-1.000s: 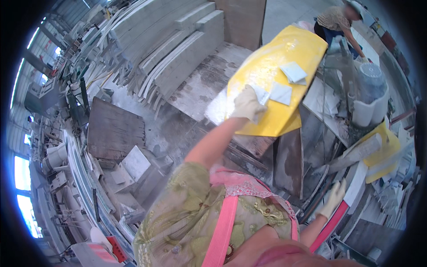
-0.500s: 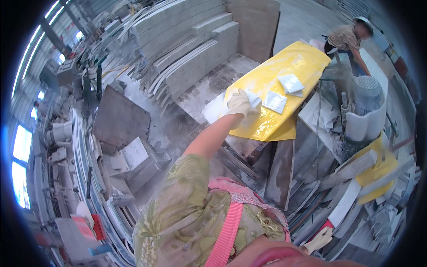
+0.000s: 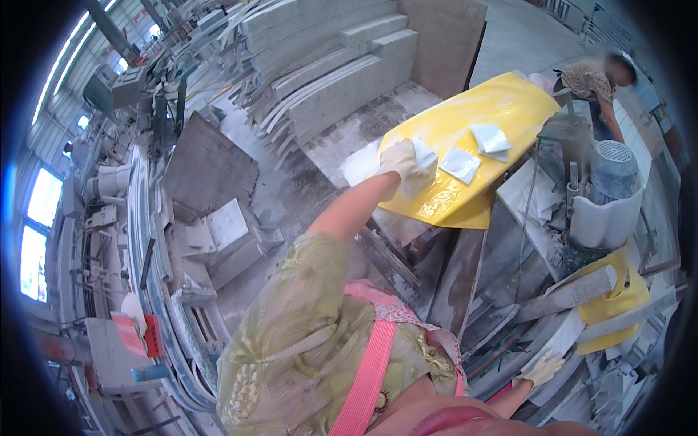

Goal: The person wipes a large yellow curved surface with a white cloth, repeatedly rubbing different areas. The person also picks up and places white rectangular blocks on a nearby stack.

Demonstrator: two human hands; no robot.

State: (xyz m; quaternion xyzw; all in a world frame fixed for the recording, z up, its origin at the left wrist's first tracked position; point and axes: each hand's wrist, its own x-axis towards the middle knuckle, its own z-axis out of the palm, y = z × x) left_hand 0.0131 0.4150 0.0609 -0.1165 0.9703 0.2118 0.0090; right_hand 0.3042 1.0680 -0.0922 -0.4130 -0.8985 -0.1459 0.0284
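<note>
So, white tiles (image 3: pixel 459 166) already lie on the yellow sheet (image 3: pixel 476 109); our left hand (image 3: pixel 402 163) is at another white piece (image 3: pixel 427 155), grip unclear. Our right hand (image 3: pixel 543 368) looks released, fingers spread. What's left, we can't judge.

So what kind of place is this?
It looks like a workshop where stone is cut, though I can't be sure. You can see stacked long grey slabs and small white square tiles on a shiny yellow sheet.
</note>
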